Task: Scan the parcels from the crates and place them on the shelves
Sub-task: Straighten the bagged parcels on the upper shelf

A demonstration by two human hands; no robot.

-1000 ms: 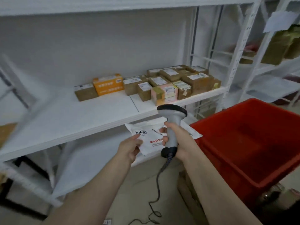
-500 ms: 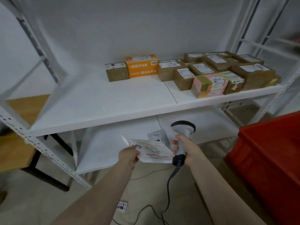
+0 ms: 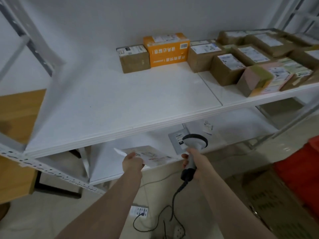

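Both hands are full: left hand (image 3: 132, 162) pinches the white mailer (image 3: 153, 155), long axis 9-to-3 o'clock, over the lower shelf (image 3: 107, 166) edge; right hand (image 3: 196, 163) grips the scanner (image 3: 195, 144). Toward 10 o'clock the upper shelf (image 3: 112, 109) lies bare.

Upper shelf (image 3: 120, 109): boxes (image 3: 224, 69) along back and right.
Lower shelf (image 3: 233, 135): flat packet (image 3: 177, 140) lying on it.
Crate (image 3: 300, 169): right of shelves.

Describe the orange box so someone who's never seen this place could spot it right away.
Look at the upper white shelf, where parcels line the back wall. The orange box stands second from the left end of that row, just right of the leftmost brown box. It is the only bright orange parcel; its neighbours are plain brown cardboard.
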